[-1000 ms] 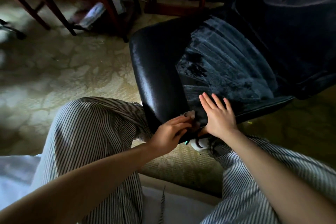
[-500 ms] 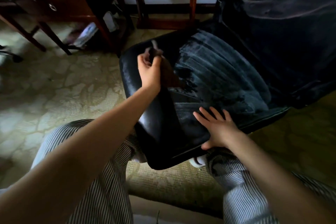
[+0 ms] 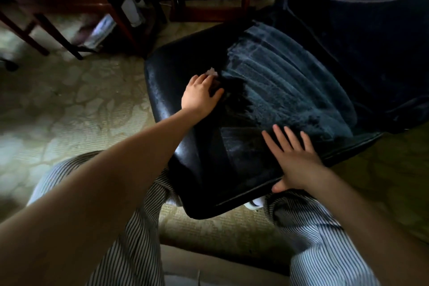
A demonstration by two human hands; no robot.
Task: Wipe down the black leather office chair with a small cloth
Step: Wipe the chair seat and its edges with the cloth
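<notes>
Wiping the seat of the chair seems to be the step in hand; the left hand lies palm down on the seat's left part, fingers bent over the cloth, whose pale corner peeks out past the fingertips; the right hand rests flat by the seat's front edge, fingers straight and spread, thumb tucked under that edge, seemingly steadying it; the seat's left strip looks glossy, its middle and right dull and dusty; next, probably, the cloth must sweep towards the seat's middle under firm, even pressure.
</notes>
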